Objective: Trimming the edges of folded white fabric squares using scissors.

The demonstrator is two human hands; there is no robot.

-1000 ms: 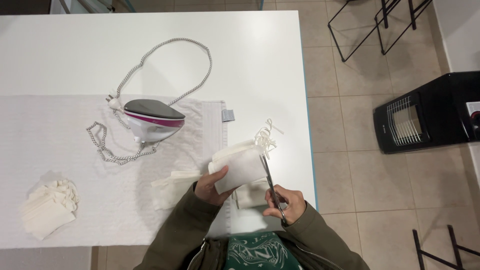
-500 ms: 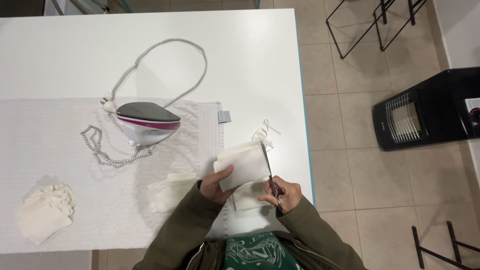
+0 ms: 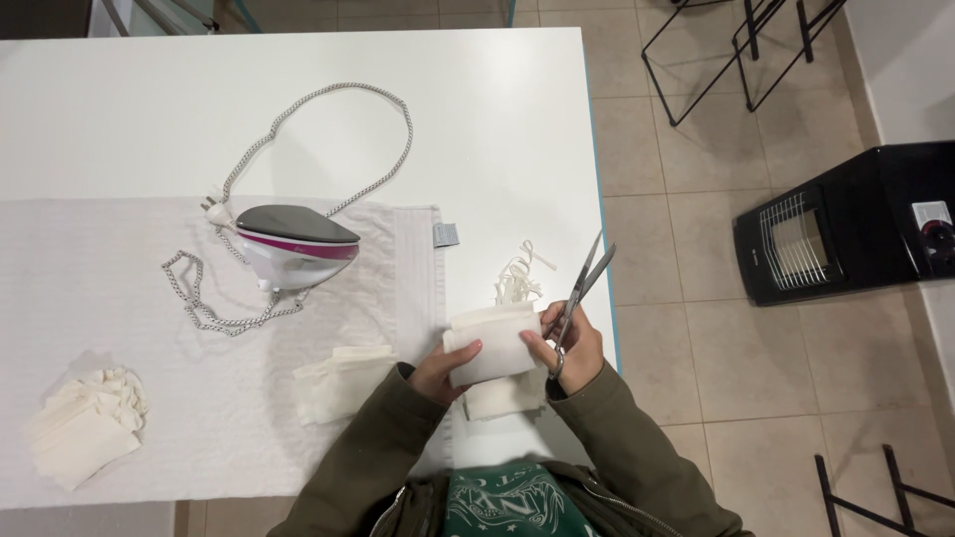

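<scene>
My left hand (image 3: 445, 369) grips a folded cream fabric piece (image 3: 494, 344) from its left side, holding it just above the table's near edge. My right hand (image 3: 569, 348) holds metal scissors (image 3: 582, 288) by the handles, the blades slightly apart and pointing up and away to the right of the fabric, clear of it. Thin trimmed cream strips (image 3: 519, 276) lie on the table just beyond the fabric. More cream fabric (image 3: 502, 398) lies under my hands.
A white and pink iron (image 3: 293, 244) with a braided cord (image 3: 328, 129) rests on a white towel (image 3: 109, 298) over the white table (image 3: 497, 119). Cream fabric pieces (image 3: 338, 383) lie left of my arm, a stack (image 3: 85, 428) farther left. A black heater (image 3: 846, 224) stands on the tiled floor at right.
The scissors have come off the fabric and swung out to the right, blades now apart in the air. My left hand still holds the fabric, shifted slightly right.
</scene>
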